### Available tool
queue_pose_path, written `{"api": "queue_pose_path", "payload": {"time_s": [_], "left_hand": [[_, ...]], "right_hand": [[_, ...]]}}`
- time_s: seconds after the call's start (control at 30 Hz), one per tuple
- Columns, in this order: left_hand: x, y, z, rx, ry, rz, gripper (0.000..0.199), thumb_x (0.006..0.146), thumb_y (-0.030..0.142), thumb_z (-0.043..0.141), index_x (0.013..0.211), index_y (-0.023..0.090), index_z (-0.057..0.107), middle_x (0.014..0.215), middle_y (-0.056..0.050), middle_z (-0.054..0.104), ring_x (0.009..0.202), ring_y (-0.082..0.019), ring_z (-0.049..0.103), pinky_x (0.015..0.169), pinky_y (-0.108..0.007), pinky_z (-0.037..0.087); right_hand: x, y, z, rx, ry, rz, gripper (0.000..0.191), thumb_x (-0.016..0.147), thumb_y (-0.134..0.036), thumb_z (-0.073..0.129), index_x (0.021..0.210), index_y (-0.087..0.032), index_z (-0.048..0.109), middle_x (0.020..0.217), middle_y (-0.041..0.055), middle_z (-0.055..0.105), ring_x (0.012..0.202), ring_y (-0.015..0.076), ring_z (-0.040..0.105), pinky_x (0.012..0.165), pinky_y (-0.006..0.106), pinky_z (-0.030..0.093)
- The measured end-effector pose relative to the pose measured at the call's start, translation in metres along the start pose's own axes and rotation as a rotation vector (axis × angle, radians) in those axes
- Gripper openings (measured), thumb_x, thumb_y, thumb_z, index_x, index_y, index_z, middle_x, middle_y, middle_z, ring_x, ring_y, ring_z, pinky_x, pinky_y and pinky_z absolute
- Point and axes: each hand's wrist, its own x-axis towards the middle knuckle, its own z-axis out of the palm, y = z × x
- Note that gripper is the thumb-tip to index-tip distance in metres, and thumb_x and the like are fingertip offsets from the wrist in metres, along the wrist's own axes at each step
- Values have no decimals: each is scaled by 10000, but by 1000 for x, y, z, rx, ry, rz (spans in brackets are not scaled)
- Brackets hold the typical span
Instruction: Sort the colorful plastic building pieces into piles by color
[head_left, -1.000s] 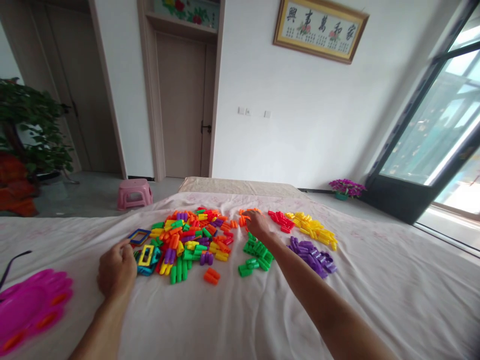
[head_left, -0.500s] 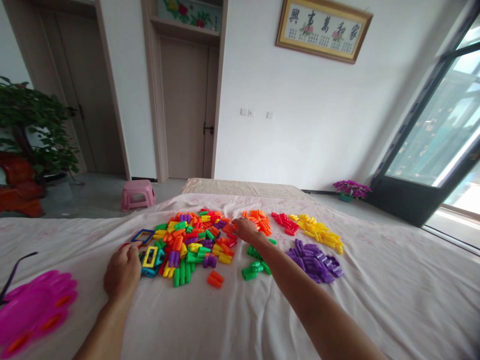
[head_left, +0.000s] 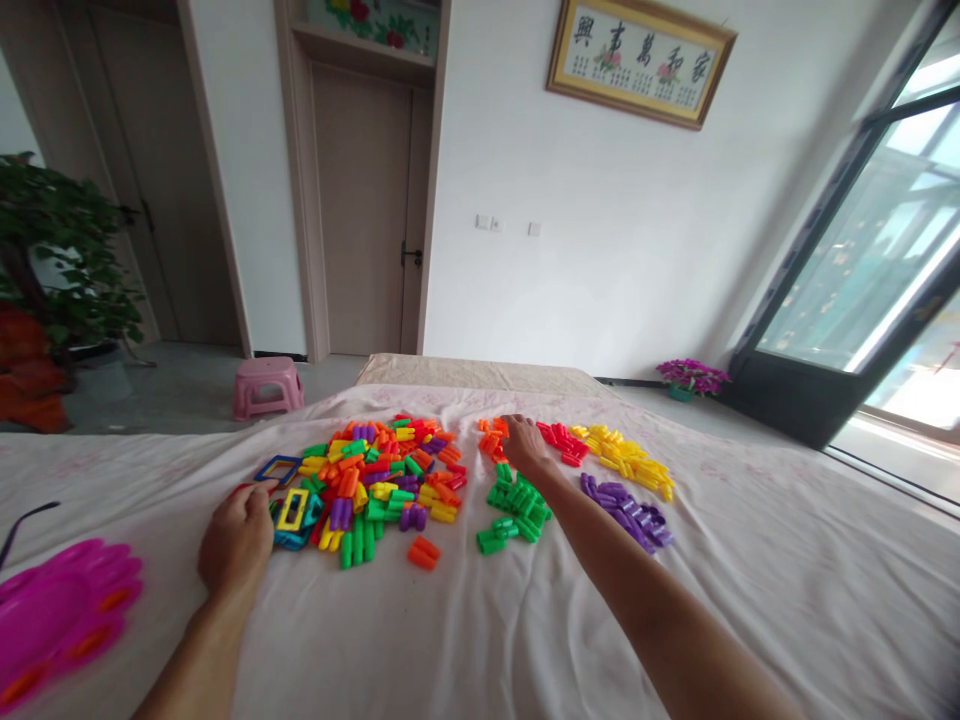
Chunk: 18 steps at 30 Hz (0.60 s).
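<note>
Right hand (head_left: 523,442) right at the orange pieces (head_left: 491,445)!
They lie between the mixed heap (head_left: 382,470) and the red pieces (head_left: 564,443); whether its fingers grip one, I can't tell. Left hand (head_left: 238,535) curls beside the yellow frame (head_left: 289,526), its grip hidden too.

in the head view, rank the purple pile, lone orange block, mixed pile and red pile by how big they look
1. Mixed pile, clearly largest
2. Purple pile
3. Red pile
4. Lone orange block, smallest
</note>
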Motion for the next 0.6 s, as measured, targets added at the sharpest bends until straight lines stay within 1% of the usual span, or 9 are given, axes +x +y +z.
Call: {"api": "queue_pose_path", "payload": {"time_s": [0.1, 0.2, 0.3, 0.37, 0.47, 0.6], "left_hand": [[-1, 0, -1, -5, -2, 7, 532, 944, 464, 326, 1212, 241, 727, 1204, -129, 721, 1010, -337, 647, 877, -446, 492], [-2, 2, -2, -7, 1, -1, 521, 938, 462, 343, 1201, 241, 735, 1170, -128, 730, 972, -330, 652, 861, -443, 496], [-2, 4, -2, -7, -1, -8, 525, 936, 473, 347, 1196, 236, 737, 1164, -131, 733, 966, -333, 652, 853, -443, 495], [-2, 4, -2, -10, -12, -14, 535, 939, 483, 338, 1204, 238, 733, 1167, -132, 733, 966, -336, 652, 847, -445, 492], [-1, 2, -2, -8, -20, -25, 543, 942, 502, 334, 1208, 247, 732, 1161, -128, 735, 955, -328, 654, 835, -435, 491], [-1, 2, -3, 12, -14, -24, 536, 945, 497, 331, 1221, 263, 728, 1134, -118, 742, 928, -306, 657, 822, -408, 495]], "right_hand": [[-6, -19, 3, 44, -2, -108, 487, 927, -125, 470, 1383, -214, 615, 1342, 100, 661, 1257, 245, 566, 1024, 350, 433], [-10, -49, 10, 64, -86, -190, 432, 961, -212, 490, 1377, -218, 610, 1289, 91, 694, 1224, 228, 594, 979, 323, 452], [-10, -78, 18, 32, -161, -183, 369, 988, -314, 506, 1312, -208, 645, 1238, 122, 713, 1187, 254, 622, 920, 337, 470], [-10, -92, 24, 13, -192, -171, 351, 989, -362, 521, 1255, -187, 669, 1192, 140, 726, 1158, 272, 639, 902, 348, 474], [-9, -101, 33, -6, -223, -159, 334, 968, -367, 558, 1202, -165, 684, 1182, 151, 722, 1140, 279, 650, 898, 346, 477], [-10, -99, 39, -3, -214, -144, 343, 937, -338, 579, 1203, -151, 688, 1230, 167, 687, 1149, 291, 638, 887, 344, 483]]}}
